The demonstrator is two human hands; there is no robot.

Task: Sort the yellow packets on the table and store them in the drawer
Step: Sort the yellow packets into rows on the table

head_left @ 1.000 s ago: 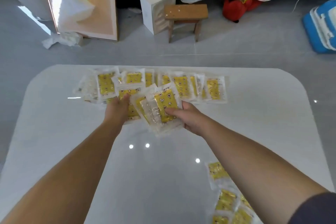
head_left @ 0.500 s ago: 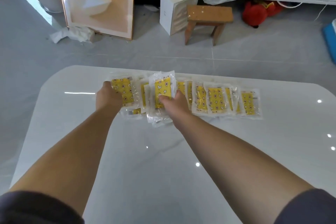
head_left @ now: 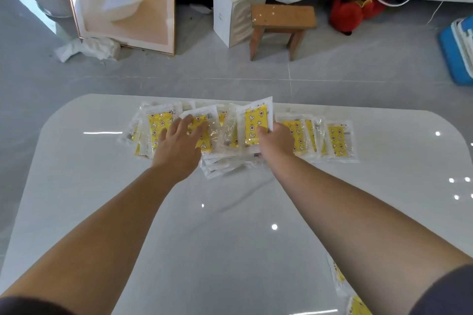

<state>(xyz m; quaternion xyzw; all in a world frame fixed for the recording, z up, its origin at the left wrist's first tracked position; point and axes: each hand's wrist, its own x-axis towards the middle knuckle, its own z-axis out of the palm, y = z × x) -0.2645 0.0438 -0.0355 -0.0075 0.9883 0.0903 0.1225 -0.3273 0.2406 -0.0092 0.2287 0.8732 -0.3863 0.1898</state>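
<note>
Gathering, by the look of it, with storing not yet begun and no drawer anywhere in view. Clamping a fanned stack of yellow packets [head_left: 256,123] in the right hand [head_left: 277,144], thumb on the front face, top edges tipped up and away, lower edges just above the counter [head_left: 230,238]. Laying the left hand [head_left: 179,147] flat, fingers spread and grasping nothing, on an overlapping packet [head_left: 206,120] in the left part of the row of packets [head_left: 156,126] along the counter's far edge. Reading that row as a band running left to right, each packet's long axis pointing away from the body, each lapping its neighbour. Placing the pressed packet just left of the held stack, touching or nearly so, which makes the released left grip the nearer one for it. Leaving the right stretch of the row [head_left: 335,140] just beyond the right hand, on its outer side, within easy reach only of the hand already full. Judging the coming move, then, as a short sideways slide rightward, from under the left palm into the fan's open left side. Expecting the slick film to let neighbours ride along. Noting a few more packets [head_left: 358,307] at the near right corner, well apart from both hands.
</note>
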